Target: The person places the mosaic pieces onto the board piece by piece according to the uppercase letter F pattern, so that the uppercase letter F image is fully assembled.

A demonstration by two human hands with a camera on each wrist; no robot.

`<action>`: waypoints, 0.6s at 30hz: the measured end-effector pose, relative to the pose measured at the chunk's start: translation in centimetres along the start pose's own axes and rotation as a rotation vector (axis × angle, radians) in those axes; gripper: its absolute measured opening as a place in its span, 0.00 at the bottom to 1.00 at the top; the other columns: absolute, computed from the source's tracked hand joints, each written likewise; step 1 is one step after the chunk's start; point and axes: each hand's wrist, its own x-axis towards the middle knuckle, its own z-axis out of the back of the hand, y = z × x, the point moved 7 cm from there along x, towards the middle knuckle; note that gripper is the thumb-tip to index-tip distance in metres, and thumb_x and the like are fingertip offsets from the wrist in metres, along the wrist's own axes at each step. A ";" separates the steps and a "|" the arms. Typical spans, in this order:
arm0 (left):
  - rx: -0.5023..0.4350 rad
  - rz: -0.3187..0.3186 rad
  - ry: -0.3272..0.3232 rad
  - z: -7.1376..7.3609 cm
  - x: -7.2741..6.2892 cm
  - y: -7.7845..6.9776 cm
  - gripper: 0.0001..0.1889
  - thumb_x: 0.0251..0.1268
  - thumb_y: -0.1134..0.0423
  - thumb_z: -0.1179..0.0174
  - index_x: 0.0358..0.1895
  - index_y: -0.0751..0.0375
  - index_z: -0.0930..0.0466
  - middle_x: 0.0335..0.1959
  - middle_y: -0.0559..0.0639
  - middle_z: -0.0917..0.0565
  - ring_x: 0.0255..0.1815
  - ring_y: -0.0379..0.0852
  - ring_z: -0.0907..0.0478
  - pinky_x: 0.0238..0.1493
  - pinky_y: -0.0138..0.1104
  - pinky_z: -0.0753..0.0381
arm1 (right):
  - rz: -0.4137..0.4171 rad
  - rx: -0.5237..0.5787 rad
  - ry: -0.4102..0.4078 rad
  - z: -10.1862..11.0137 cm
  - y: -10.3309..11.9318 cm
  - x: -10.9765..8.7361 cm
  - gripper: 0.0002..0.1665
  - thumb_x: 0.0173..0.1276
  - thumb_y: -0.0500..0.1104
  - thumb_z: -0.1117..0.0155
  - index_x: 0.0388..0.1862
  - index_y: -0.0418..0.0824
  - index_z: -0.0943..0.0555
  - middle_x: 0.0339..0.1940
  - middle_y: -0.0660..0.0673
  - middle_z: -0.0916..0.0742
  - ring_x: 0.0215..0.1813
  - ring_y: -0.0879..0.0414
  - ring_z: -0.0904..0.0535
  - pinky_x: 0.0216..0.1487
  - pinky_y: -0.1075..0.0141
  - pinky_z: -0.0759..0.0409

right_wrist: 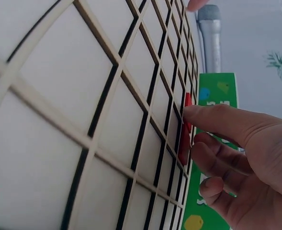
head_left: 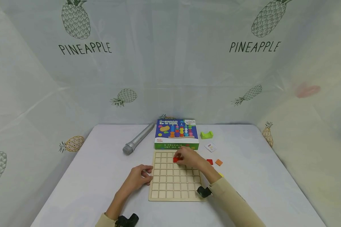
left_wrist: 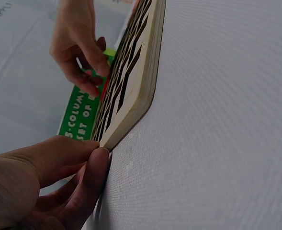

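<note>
A pale wooden grid board [head_left: 170,199] lies flat in front of the person. My left hand [head_left: 138,179] pinches the board's left edge between thumb and fingers, seen close in the left wrist view [left_wrist: 64,177]. Over the far part of the grid, my right hand [head_left: 188,156] pinches a red tile [head_left: 175,160] with thumb and fingertips. In the right wrist view, red [right_wrist: 184,148] shows on both sides of the thumb [right_wrist: 217,117], low against the grid; the fingertips behind are partly hidden.
Behind the board stands a blue and green game box [head_left: 176,134], with a silver microphone [head_left: 137,138] to its left. Right of them lie a green curved piece [head_left: 206,135], a small printed card [head_left: 211,147], another red tile [head_left: 209,161], an orange tile [head_left: 219,162] and a partly hidden yellow piece [head_left: 221,174].
</note>
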 end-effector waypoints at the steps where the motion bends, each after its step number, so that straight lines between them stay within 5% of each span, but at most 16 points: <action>1: -0.001 0.000 0.000 0.0 0.0 0.0 0.24 0.55 0.74 0.33 0.57 0.74 0.23 0.42 0.60 0.19 0.31 0.42 0.18 0.26 0.30 0.13 | -0.005 -0.005 -0.005 0.2 -0.1 -0.2 0.13 0.63 0.42 0.28 0.46 0.42 0.14 0.43 0.48 0.16 0.45 0.56 0.20 0.48 0.61 0.16; 18: -0.024 0.006 -0.001 0.0 -0.1 0.0 0.24 0.55 0.75 0.33 0.58 0.74 0.23 0.43 0.62 0.19 0.31 0.41 0.18 0.27 0.31 0.12 | -0.194 -0.038 -0.053 4.1 -6.5 -6.2 0.19 0.58 0.40 0.25 0.50 0.39 0.15 0.43 0.46 0.15 0.38 0.57 0.24 0.40 0.67 0.18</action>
